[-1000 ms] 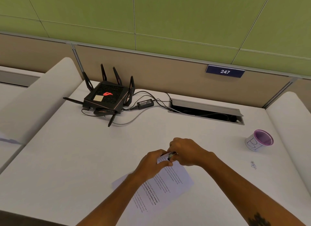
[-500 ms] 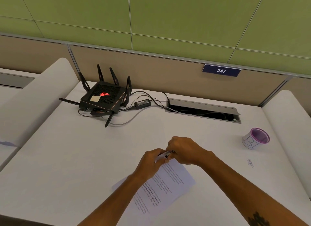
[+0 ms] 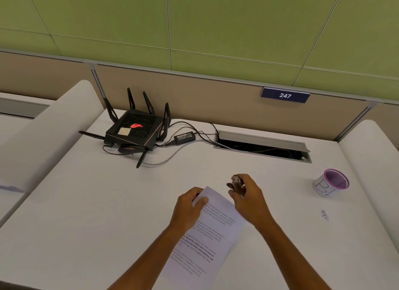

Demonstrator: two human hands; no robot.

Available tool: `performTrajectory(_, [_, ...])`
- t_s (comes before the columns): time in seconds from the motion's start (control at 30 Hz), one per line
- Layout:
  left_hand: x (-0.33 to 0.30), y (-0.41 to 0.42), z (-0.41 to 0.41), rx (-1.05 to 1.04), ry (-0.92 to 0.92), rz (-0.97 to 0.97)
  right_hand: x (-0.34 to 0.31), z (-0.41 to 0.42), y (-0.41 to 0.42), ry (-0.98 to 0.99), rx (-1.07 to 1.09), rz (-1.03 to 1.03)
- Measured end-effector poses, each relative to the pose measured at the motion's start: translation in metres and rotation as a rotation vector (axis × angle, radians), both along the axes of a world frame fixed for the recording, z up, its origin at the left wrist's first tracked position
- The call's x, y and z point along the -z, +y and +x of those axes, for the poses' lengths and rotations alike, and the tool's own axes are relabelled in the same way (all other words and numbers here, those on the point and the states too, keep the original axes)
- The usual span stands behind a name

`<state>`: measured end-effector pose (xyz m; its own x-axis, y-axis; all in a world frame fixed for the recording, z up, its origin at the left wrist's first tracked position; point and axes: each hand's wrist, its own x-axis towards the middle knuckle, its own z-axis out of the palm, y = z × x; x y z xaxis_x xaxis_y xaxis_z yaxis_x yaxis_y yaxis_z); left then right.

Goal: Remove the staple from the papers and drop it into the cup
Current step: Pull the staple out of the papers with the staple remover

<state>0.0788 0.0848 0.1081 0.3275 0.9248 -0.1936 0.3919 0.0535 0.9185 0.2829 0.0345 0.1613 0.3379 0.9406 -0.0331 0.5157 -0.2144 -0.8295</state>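
Left hand [image 3: 187, 207] presses top corner of white printed papers [image 3: 210, 231] flat on white bench [image 3: 86, 214], thumb on sheet, fingers curled around edge. Right hand [image 3: 248, 198] lifted just beside that corner, grip clenched around small dark metal staple remover [image 3: 236, 184]. Staple itself too small to tell. White paper cup with purple rim [image 3: 330, 182] stands well apart at right.

The counter [image 3: 90, 203] is plain white. The papers [image 3: 207, 235] are white with lines of black print. The cup [image 3: 330, 182] is white with a purple rim and inside. A black router [image 3: 135, 128] carries a glowing red emblem. The wall panels [image 3: 216, 19] are green above tan, with a navy sign [image 3: 285, 95] in white numerals.
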Motion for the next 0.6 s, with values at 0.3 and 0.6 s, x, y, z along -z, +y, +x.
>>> performTrajectory(0.3, [-0.025,-0.015,0.015,-0.183,-0.251,-0.116,0.011,-0.067,-0.044,0.197,0.111,0.08])
performTrajectory(0.6, [-0.048,-0.041,0.02,-0.175,-0.454,-0.207,0.003,-0.072,-0.044,0.189,0.064,0.1])
